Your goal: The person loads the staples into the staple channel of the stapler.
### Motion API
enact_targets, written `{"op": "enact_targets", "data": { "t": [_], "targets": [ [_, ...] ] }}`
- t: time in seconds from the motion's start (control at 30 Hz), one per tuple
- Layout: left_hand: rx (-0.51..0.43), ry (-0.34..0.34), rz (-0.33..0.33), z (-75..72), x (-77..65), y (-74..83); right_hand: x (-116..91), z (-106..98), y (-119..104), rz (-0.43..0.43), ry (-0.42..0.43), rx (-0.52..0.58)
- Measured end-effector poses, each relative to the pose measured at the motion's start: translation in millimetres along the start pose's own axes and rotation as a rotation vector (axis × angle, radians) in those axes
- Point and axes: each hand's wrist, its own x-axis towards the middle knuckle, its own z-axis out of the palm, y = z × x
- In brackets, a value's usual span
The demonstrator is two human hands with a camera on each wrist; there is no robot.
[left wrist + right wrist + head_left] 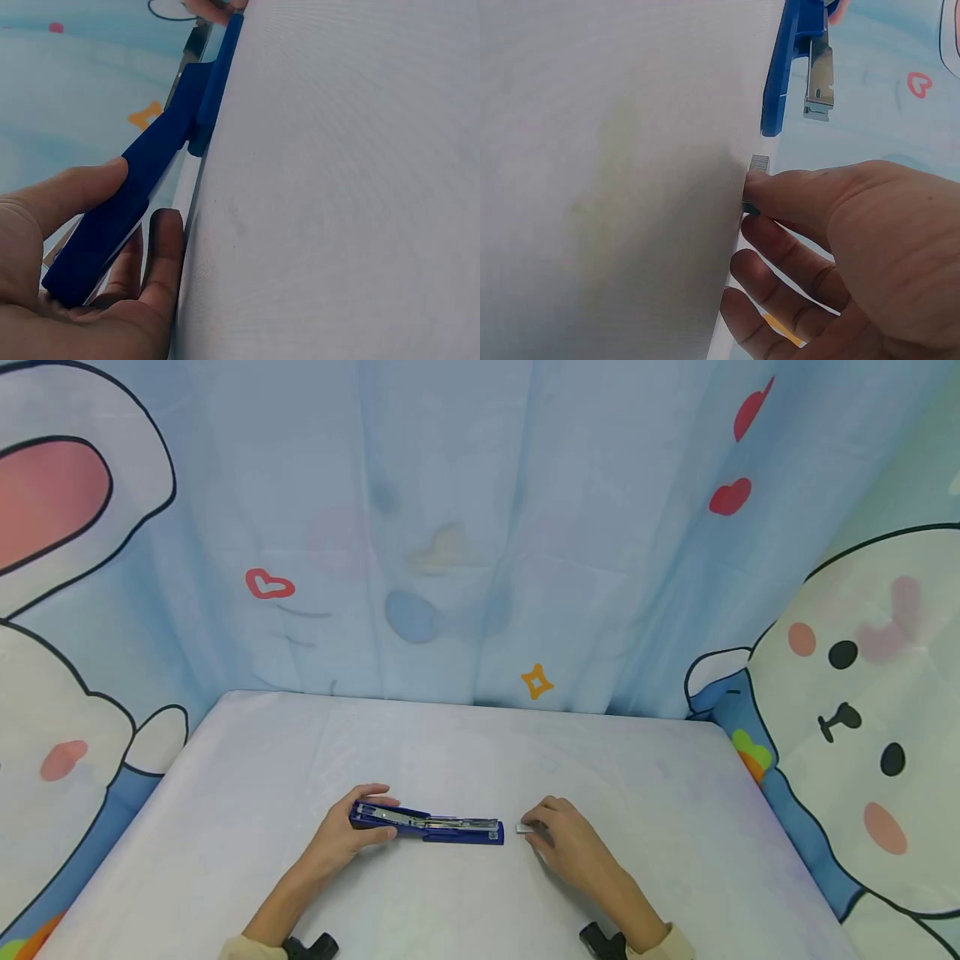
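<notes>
A blue stapler [463,837] lies opened out on the white table, its metal staple channel [821,75] swung up from the base. My left hand [351,831] grips the stapler's top cover at the left end, thumb on the near side and fingers behind. In the left wrist view, the thumb presses on the blue cover [112,217]. Just beyond the stapler's right end, my right hand [566,843] pinches a small strip of staples [760,163] between thumb and forefinger. A short gap separates the strip from the stapler.
The white-covered table [480,902] stretches around both hands. A light blue curtain [450,527] with cartoon prints hangs behind its far edge. Dark wrist mounts [311,947] sit at both wrists.
</notes>
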Motion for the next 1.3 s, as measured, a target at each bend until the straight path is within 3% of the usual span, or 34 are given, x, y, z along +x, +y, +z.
{"op": "enact_targets", "data": {
  "t": [0.5, 1.3],
  "targets": [
    [-0.030, 0.021, -0.056, 3.4, -1.9, -2.2, 1.8, 1.1, -0.9, 0.029, -0.009, 0.006],
    [-0.080, 0.040, -0.070, 3.2, -1.5, -4.9, 2.8, 2.5, -3.3, 0.065, -0.013, -0.008]
  ]
}}
